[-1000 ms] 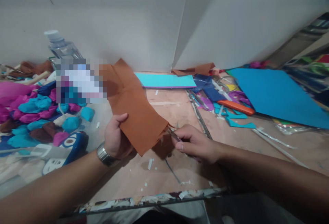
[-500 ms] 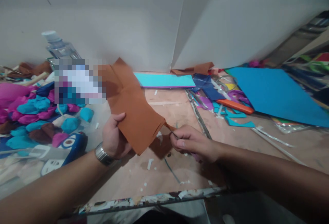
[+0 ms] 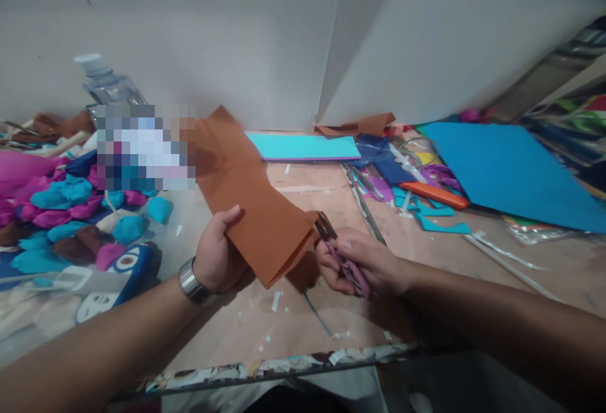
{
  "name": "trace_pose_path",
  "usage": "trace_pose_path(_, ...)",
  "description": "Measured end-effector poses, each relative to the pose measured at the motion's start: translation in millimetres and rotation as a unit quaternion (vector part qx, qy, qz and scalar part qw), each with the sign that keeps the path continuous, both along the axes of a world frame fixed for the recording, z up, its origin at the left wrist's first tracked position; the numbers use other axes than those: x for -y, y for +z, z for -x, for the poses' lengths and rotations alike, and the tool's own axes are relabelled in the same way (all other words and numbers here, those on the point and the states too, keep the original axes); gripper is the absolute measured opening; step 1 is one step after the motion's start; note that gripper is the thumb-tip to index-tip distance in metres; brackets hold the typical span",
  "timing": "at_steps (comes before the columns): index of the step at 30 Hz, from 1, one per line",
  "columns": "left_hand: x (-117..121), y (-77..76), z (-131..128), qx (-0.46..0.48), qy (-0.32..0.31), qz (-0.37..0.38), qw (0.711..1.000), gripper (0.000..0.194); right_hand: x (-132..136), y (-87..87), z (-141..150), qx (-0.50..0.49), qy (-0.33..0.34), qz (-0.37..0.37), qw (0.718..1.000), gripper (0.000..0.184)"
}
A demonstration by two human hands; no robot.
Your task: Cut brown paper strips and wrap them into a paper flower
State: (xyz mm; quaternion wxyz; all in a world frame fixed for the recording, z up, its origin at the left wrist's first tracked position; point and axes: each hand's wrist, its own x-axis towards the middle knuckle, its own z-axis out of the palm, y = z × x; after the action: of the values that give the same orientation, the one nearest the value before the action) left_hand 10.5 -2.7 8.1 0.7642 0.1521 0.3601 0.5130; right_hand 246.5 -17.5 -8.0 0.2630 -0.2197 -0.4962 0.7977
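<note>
My left hand (image 3: 220, 252) grips a folded sheet of brown craft paper (image 3: 255, 217), thumb on top and the other fingers beneath it. The layers fan apart slightly at the near right end. In my right hand (image 3: 362, 258) is a pair of scissors (image 3: 348, 264) with pinkish-purple handles, fingers wrapped round them. Their blades meet the right corner of the brown paper; how far they reach between the layers I cannot tell. Part of my left fingers is hidden under the sheet.
Blue and pink wrapped bundles (image 3: 71, 195) lie at the left by a clear bottle (image 3: 113, 88). A turquoise sheet stack (image 3: 303, 146) rests along the wall. On the right are an orange cutter (image 3: 435, 195), blue scraps (image 3: 440, 223) and a large blue sheet (image 3: 511, 170).
The scissors have turned, so their handles and blades now show more plainly. The paper's near end and my left hand have shifted slightly right.
</note>
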Motion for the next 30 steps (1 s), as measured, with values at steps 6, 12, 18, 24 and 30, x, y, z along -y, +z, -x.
trace_pose_path(6,0,-4.7,-1,-0.024,-0.026,-0.05,0.998,0.029,0,0.9,0,-0.013,0.02,0.03,0.999,0.056)
trace_pose_path(12,-2,-5.9,2,-0.049,-0.024,-0.026,0.998,0.024,4,5.6,-1,-0.041,0.02,0.065,0.997,0.056)
trace_pose_path(18,0,-5.4,-1,-0.082,-0.017,-0.016,0.996,0.03,9,14.1,-5,-0.04,0.04,0.116,0.992,0.061)
trace_pose_path(24,-1,-5.0,-1,-0.082,-0.033,-0.008,0.996,0.03,13,16.6,-3,-0.01,0.028,0.086,0.996,0.066)
trace_pose_path(30,0,-3.5,0,-0.117,-0.02,0.016,0.993,0.038,22,26.5,3,0.044,-0.003,0.094,0.995,0.064)
